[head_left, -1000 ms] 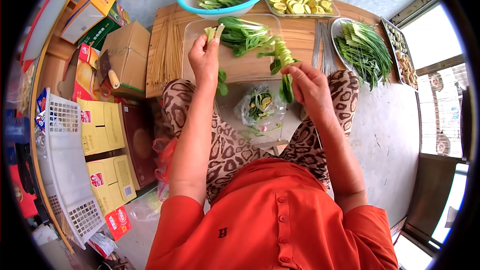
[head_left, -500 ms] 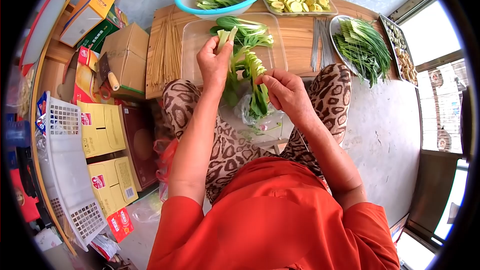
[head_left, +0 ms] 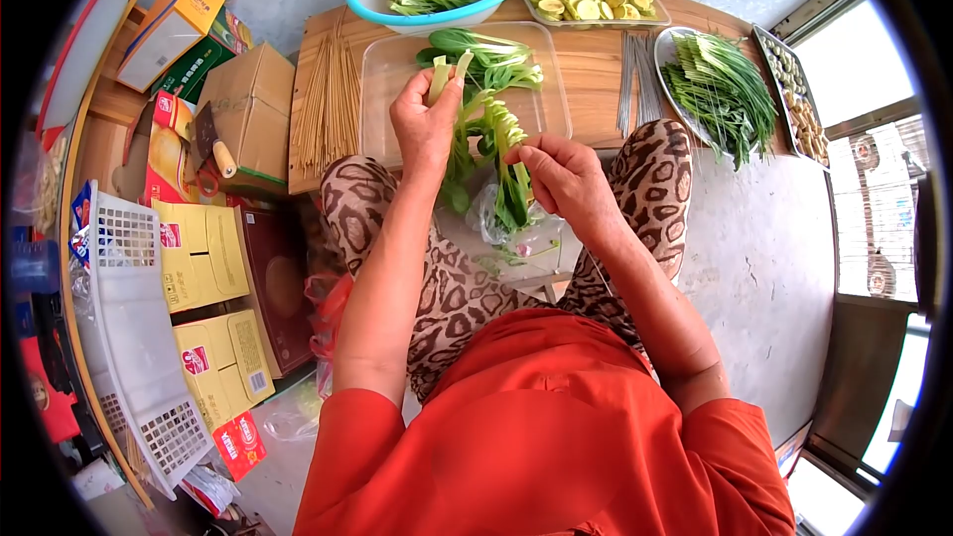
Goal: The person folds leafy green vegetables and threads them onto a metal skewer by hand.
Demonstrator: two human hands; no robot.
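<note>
Where the wooden skewers [head_left: 330, 104] lie: on the tabletop [head_left: 586, 69], upper left of the frame.
Left hand [head_left: 426, 122]: its grip is closed around leafy greens [head_left: 460, 164], pale stems above, leaves hanging below.
Folded greens [head_left: 501, 129]: at centre, between the hands; probably light, soft, slightly slippery, easily torn, so the firmer stems seem better to hold.
Right hand [head_left: 566, 179]: finger and thumb pinch the folded greens' edge; whether also a skewer, I cannot tell.

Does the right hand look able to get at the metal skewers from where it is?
Probably yes: the metal skewers lie on the table beyond the right hand, and the way past the right knee looks free. But its fingers are pinched at the greens, so it would likely need to let go first.
</note>
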